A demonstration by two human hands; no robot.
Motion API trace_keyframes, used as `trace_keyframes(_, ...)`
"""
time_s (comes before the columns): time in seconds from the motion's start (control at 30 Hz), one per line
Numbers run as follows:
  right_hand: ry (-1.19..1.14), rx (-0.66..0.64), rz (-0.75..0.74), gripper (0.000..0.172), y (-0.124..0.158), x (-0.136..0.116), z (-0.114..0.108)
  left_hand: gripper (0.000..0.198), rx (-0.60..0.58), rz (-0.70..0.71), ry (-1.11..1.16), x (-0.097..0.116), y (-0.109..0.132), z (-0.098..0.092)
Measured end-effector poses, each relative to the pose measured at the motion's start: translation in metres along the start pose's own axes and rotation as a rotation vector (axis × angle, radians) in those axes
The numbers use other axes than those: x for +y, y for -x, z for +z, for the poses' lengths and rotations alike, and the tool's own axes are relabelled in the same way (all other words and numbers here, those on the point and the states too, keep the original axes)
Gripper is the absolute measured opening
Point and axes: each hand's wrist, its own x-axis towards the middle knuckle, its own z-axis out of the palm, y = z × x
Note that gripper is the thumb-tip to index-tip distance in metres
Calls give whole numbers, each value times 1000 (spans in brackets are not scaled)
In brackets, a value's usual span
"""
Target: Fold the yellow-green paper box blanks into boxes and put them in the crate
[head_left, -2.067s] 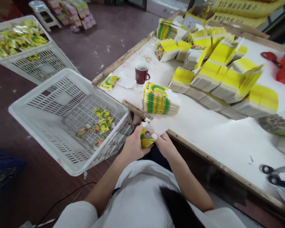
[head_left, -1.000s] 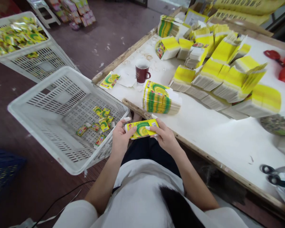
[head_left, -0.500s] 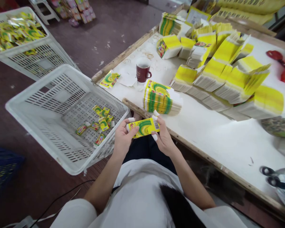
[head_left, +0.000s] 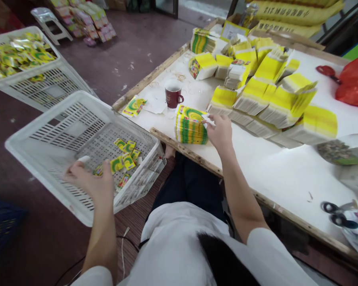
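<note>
A: Head view, left of centre. State of the left hand [head_left: 92,180]?

B: Open, thumb and fingers spread apart, white wrapping on one fingertip. It hangs over the white slotted plastic crate [head_left: 144,174] and grips nothing. A flat yellow-and-green printed packet [head_left: 117,163] is just beside the thumb, over the crate's floor; cannot tell whether it touches the thumb or the packets below.

A: Crate contents?

B: A loose scatter of small yellow-and-green packets [head_left: 128,161], towards its right side.

A: Right hand [head_left: 221,131], centre of frame?

B: Fingers bent and close together, tips at the right end of the fanned stack of yellow-and-green printed cards [head_left: 191,125]. Cannot tell whether a card is pinched. The stack lies near the wood-edged front of the white-topped table [head_left: 274,171].

A: Surroundings?

B: Just above the stack, a dark red ceramic mug [head_left: 173,95], upright. Upper right: rows of yellow-and-white card bundles [head_left: 258,87], then a crumpled red plastic bag [head_left: 354,85] near the frame edge. Upper left: a second white plastic crate [head_left: 53,93], heaped with yellow packets [head_left: 20,55].
</note>
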Motion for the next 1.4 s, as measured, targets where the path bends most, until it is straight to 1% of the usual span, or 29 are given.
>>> trace_keyframes(0.03,5,-19,3,12,-7,6,3,58,8,24,15,-2,5,3)
trace_keyframes(0.07,10,-39,2,17,-13,10,6,56,5,45,43,-2,11,7)
trace_keyframes(0.1,16,-56,-2,23,-16,14,9,54,-27,58,87,-1,17,13)
trace_keyframes(0.13,22,-67,-7,29,-19,16,10,51,-81,58,148,1,24,20)
trace_keyframes(0.2,28,-84,-13,33,-21,17,10,46,-176,28,281,9,37,35)
trace_keyframes(0.3,18,-101,-13,30,-18,7,2,42,-309,-40,503,28,52,52)
trace_keyframes(0.37,-8,-91,-16,27,-9,-6,-2,45,-421,-74,665,44,62,60)
trace_keyframes(0.4,-29,-83,-20,27,-1,-13,-3,49,-481,-80,754,52,68,63)
trace_keyframes(0.47,-85,-86,-32,26,22,-29,-2,65,-583,-79,928,67,79,68)
trace_keyframes(0.5,-123,-121,-40,24,37,-36,1,75,-600,-86,1000,74,85,71)
trace_keyframes(0.53,-170,-180,-50,22,54,-43,5,85,-602,-109,1046,81,90,74)
trace_keyframes(0.6,-366,-434,-11,20,87,-55,15,97,-595,-191,1064,93,98,78)
trace_keyframes(0.63,-464,-506,28,17,103,-60,21,99,-602,-234,1053,98,100,78)
trace_keyframes(0.67,-561,-548,61,17,117,-64,26,100,-615,-269,1048,102,102,78)
trace_keyframes(0.7,-636,-560,95,17,128,-68,30,101,-632,-294,1059,106,102,77)
trace_keyframes(0.8,-774,-526,177,20,147,-74,37,97,-655,-333,1116,113,100,72)
trace_keyframes(0.9,-853,-547,241,35,150,-79,35,82,-658,-344,1098,117,99,70)
trace_keyframes(0.97,-855,-562,264,43,151,-81,34,70,-613,-350,1130,118,101,70)
trace_keyframes(1.0,-843,-562,269,44,152,-82,33,65,-573,-360,1166,117,102,70)
trace_keyframes(1.07,-825,-563,273,42,155,-83,35,61,-495,-385,1223,114,106,71)
trace_keyframes(1.13,-822,-560,275,38,155,-79,37,65,-481,-398,1229,109,109,72)
trace_keyframes(1.17,-817,-538,274,37,155,-77,39,68,-488,-400,1226,106,110,72)
trace_keyframes(1.23,-799,-452,262,32,150,-69,40,73,-493,-401,1234,100,113,74)
trace_keyframes(1.27,-792,-408,253,28,147,-65,40,71,-493,-411,1233,97,114,75)
trace_keyframes(1.33,-772,-359,228,17,141,-57,36,59,-500,-447,1200,90,115,77)
trace_keyframes(1.4,-703,-347,170,7,134,-50,28,42,-542,-462,1140,83,110,76)
